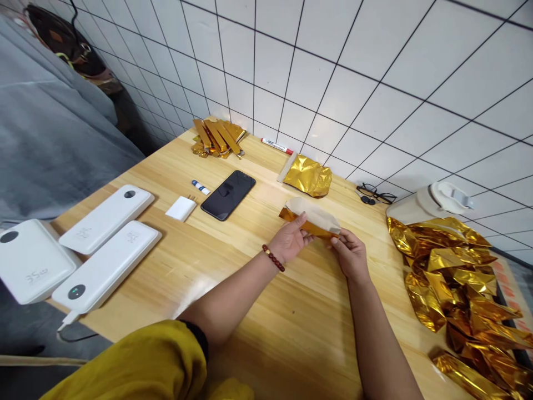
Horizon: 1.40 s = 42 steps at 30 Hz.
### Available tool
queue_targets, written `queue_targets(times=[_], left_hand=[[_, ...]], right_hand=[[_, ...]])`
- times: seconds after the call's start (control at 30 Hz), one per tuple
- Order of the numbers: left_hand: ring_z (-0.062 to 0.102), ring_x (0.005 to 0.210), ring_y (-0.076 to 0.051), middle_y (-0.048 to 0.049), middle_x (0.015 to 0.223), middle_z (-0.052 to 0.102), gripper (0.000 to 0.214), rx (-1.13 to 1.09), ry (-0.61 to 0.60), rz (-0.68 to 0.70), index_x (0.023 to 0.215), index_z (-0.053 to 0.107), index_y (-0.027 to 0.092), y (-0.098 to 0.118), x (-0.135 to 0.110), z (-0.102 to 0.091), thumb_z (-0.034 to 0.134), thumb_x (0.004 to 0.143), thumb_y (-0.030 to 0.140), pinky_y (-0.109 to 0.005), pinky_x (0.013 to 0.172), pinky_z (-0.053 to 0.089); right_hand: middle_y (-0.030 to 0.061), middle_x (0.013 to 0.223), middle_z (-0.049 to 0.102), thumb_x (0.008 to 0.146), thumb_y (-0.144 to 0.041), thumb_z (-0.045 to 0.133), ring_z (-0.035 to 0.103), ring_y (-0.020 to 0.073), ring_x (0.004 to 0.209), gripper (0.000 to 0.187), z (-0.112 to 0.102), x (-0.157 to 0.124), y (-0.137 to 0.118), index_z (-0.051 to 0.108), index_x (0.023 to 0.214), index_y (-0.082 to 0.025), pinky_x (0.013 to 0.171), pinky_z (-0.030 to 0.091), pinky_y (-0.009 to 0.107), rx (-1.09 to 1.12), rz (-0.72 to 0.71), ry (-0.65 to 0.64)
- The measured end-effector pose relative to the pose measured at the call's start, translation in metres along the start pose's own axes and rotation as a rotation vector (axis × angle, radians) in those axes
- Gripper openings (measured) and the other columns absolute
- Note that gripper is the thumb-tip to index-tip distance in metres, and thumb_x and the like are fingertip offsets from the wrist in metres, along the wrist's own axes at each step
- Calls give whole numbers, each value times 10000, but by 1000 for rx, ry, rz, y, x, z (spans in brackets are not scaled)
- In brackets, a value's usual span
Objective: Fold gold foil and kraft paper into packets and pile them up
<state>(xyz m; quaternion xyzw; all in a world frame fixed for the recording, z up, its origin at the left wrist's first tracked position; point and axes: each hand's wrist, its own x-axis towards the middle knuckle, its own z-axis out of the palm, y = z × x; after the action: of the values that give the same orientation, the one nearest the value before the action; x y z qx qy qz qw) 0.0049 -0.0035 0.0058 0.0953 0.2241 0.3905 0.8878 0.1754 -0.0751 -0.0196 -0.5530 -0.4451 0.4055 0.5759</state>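
Both my hands hold a piece of gold foil paper (314,229) with a pale paper side folded up along its far edge. My left hand (289,240), a beaded bracelet at its wrist, grips the left part with the thumb on top and fingers beneath. At the right end, my right hand (350,254) pinches the edge between thumb and fingers. Just beyond them lies a crinkled gold foil piece (308,175) with a pale strip on its left side. A black phone (228,195) rests flat to the left of my hands.
White power banks (108,266) and a charger plug (181,208) occupy the left. Folded gold strips (219,136), a red-and-white marker (277,146) and glasses (376,194) lie along the back. On the right, a pale lidded cup (428,201) adjoins heaped gold foil shapes (462,278).
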Motion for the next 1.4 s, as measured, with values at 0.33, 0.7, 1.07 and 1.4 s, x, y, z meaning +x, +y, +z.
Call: queue_targets(times=[0.33,0.7,1.07,1.4], left_hand=[[670,959,-220,-75,947,732,285,-95,12,-41,1008,655,154,4,1,-1,645,723,168,-386,917,486],[680,904,-206,-46,859,738,359,1,-56,-63,967,677,155,3,-3,-1,660,631,28,-344,868,475],[689,867,-184,-60,947,730,294,-30,27,-50,1056,638,179,1,2,-2,629,769,115,-371,920,496],[667,1002,-241,-65,1009,722,292,-150,-108,-17,1079,628,182,6,-3,1,598,794,238,-462,958,489]], right_hand=[[44,919,724,831,-444,628,662,219,824,288,1,0,-3,702,1028,-249,742,518,360,98,-16,-46],[6,979,730,813,-404,676,672,210,926,180,5,3,-4,691,950,-289,832,525,365,86,-3,-7],[54,982,723,743,-492,706,669,246,886,399,0,0,-4,683,1056,-246,734,537,366,101,-9,-59],[8,863,725,726,-314,754,630,144,709,221,6,2,0,726,937,-257,666,531,271,0,13,36]])
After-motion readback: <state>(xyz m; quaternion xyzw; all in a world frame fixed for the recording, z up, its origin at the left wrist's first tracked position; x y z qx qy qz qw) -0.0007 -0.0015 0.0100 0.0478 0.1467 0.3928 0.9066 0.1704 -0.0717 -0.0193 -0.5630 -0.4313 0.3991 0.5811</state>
